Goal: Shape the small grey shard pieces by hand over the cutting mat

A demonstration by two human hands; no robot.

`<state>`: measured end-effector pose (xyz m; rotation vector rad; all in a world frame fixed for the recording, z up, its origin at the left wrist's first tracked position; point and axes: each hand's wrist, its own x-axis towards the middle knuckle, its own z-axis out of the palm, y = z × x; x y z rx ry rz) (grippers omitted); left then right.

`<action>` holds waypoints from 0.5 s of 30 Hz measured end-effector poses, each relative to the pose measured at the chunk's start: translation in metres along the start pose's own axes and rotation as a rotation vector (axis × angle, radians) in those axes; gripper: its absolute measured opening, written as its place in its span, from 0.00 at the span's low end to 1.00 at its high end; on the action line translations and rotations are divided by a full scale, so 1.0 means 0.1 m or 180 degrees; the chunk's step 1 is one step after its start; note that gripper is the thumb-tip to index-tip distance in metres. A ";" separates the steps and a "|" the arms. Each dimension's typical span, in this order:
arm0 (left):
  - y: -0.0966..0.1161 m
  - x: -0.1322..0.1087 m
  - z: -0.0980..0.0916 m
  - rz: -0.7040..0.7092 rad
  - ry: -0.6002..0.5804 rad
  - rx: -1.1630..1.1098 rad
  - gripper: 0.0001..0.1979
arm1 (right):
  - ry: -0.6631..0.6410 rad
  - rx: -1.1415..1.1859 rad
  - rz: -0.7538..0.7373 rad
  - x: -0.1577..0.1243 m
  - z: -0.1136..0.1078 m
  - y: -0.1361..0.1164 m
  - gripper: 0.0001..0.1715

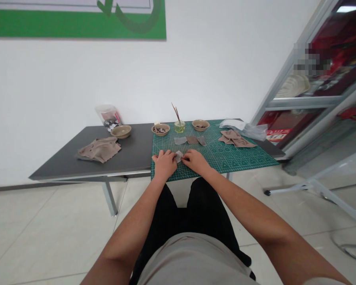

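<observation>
A small pale grey piece of cloth [178, 155] lies at the front of the green cutting mat [240, 158], between my hands. My left hand [166, 163] rests on the mat, with its thumb and forefinger closed on the left edge of this piece. From the other side, my right hand [195, 161] pinches the right edge between thumb and fingertips. Just beyond my hands lie a pale cloth piece [180, 140], a brown one [192, 139] and a grey one [201, 140] in a row.
Behind stand two bowls of small dark pieces [160, 130] [201, 125] and a glass jar [179, 127] with thin sticks. Brown cloth [236, 139] and plastic bags [246, 128] lie right. On the dark table [130, 156] are more cloth [100, 149], another bowl [121, 132] and a bag [109, 118].
</observation>
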<state>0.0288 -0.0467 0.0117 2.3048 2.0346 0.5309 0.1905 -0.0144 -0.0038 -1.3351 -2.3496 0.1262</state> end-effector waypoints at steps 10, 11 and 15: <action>-0.05 0.01 0.05 0.0066 0.0148 -0.0041 0.15 | -0.0053 -0.0146 0.0026 0.18 0.01 0.03 0.12; -0.05 0.01 0.05 0.0072 0.0146 -0.0050 0.15 | -0.0041 -0.0148 0.0045 0.16 -0.01 0.05 0.12; -0.06 0.02 0.07 0.0129 0.0163 -0.0062 0.15 | 0.0007 -0.0112 0.0021 -0.03 -0.04 0.06 0.12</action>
